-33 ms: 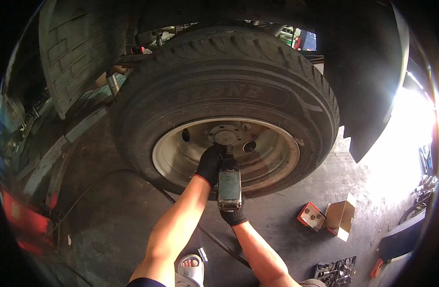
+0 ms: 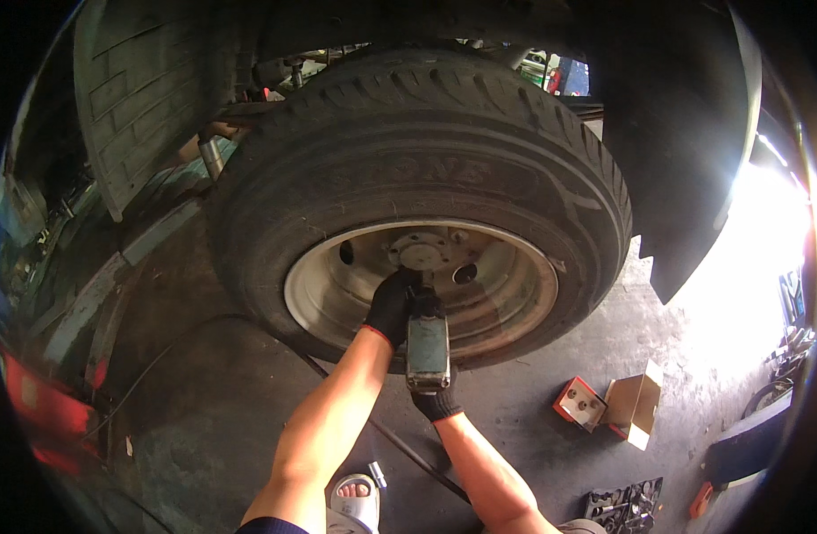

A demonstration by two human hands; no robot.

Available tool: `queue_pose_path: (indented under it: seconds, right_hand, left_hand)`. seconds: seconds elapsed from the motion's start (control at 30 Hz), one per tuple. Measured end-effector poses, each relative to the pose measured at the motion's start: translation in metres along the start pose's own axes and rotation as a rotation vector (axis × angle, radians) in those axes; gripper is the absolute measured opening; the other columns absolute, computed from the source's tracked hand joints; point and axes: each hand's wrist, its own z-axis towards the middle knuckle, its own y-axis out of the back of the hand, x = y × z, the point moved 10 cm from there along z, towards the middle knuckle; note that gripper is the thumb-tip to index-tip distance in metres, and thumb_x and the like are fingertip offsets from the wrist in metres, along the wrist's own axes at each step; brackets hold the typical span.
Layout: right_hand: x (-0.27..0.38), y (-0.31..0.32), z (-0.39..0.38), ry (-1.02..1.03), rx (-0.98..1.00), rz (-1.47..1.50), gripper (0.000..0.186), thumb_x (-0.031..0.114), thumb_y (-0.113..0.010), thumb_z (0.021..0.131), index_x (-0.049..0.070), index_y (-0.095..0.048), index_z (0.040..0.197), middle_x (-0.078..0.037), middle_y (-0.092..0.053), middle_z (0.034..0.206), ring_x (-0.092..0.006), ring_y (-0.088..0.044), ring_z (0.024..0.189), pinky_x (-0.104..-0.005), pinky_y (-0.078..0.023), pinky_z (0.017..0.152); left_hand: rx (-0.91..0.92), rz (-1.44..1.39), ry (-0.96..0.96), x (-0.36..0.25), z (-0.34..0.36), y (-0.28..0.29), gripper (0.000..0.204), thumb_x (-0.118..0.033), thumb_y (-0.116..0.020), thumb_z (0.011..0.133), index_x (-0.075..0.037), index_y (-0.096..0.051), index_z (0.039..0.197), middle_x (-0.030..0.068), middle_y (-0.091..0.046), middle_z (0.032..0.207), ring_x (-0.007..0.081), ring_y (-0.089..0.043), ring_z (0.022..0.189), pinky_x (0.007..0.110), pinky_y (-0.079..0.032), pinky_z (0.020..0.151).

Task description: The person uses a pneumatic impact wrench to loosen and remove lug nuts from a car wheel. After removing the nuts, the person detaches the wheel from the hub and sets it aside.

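An impact wrench [image 2: 428,350] points up at the lower part of the wheel hub [image 2: 421,253], inside a dull silver steel rim [image 2: 311,298]. My left hand [image 2: 391,305], in a black glove with a red cuff, is closed around the wrench's front end, where the socket is partly hidden. My right hand [image 2: 437,400], also gloved, grips the handle beneath the tool's body, its fingers mostly hidden behind it. The large black tire [image 2: 417,160] fills the upper middle, under the vehicle's wheel arch.
A hose [image 2: 400,447] runs behind my forearms. An opened cardboard box [image 2: 631,405] with a red tray [image 2: 579,405] lies right on the floor, above a socket case [image 2: 622,505]. A small metal cylinder [image 2: 377,474] lies beside my sandalled foot [image 2: 353,503]. Red equipment [image 2: 35,400] stands far left.
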Motion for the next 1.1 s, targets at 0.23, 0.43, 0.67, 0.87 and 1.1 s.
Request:
queue_pose_path:
  seconds: [0.23, 0.43, 0.67, 0.87, 1.1]
  right_hand:
    - [-0.001, 0.004, 0.004, 0.051, -0.117, -0.038, 0.039, 0.023, -0.039, 0.115, 0.008, -0.053, 0.148, -0.01, -0.064, 0.142, -0.0224, -0.06, 0.128, -0.0381, -0.052, 0.11]
    - [0.004, -0.002, -0.007, -0.048, 0.06, 0.444, 0.038, 0.023, -0.04, 0.115, 0.008, -0.052, 0.148, -0.01, -0.064, 0.137, -0.0234, -0.062, 0.124, -0.0389, -0.052, 0.109]
    - [-0.009, 0.0, -0.009, 0.003, 0.096, 0.662, 0.045, 0.032, -0.039, 0.115, 0.009, -0.054, 0.151, -0.01, -0.062, 0.148, -0.0254, -0.061, 0.132, -0.0416, -0.049, 0.115]
    - [-0.013, -0.003, -0.017, -0.073, 0.094, 1.069, 0.044, 0.03, -0.039, 0.114, 0.009, -0.054, 0.149, -0.011, -0.063, 0.146, -0.0271, -0.063, 0.13, -0.0443, -0.052, 0.112]
    - [0.018, 0.004, -0.064, -0.114, 0.033, 0.191, 0.045, 0.014, -0.064, 0.103, 0.007, -0.058, 0.147, -0.014, -0.069, 0.137, -0.0259, -0.069, 0.122, -0.0409, -0.057, 0.104]
  left_hand:
    - [0.019, 0.011, -0.003, -0.002, -0.005, -0.006, 0.022, -0.027, -0.057, 0.106, -0.007, -0.061, 0.113, 0.0098, -0.065, 0.087, 0.0237, -0.068, 0.067, 0.039, -0.059, 0.059]
    - [-0.014, 0.097, -0.033, -0.004, -0.011, -0.008, 0.018, -0.025, -0.055, 0.104, -0.009, -0.061, 0.109, 0.0083, -0.062, 0.082, 0.0227, -0.066, 0.062, 0.038, -0.058, 0.056]
    - [0.031, -0.018, 0.044, 0.005, -0.007, -0.012, 0.013, -0.022, -0.055, 0.102, -0.01, -0.06, 0.104, 0.0067, -0.059, 0.079, 0.0227, -0.062, 0.057, 0.038, -0.056, 0.052]
    - [0.007, 0.021, 0.04, 0.012, -0.015, -0.005, 0.017, -0.028, -0.056, 0.104, -0.012, -0.061, 0.101, 0.0051, -0.06, 0.082, 0.0208, -0.062, 0.064, 0.037, -0.056, 0.057]
    - [0.017, 0.301, 0.039, 0.016, -0.032, 0.015, 0.022, -0.03, -0.057, 0.107, -0.01, -0.066, 0.109, 0.0028, -0.066, 0.096, 0.0165, -0.065, 0.082, 0.034, -0.057, 0.071]
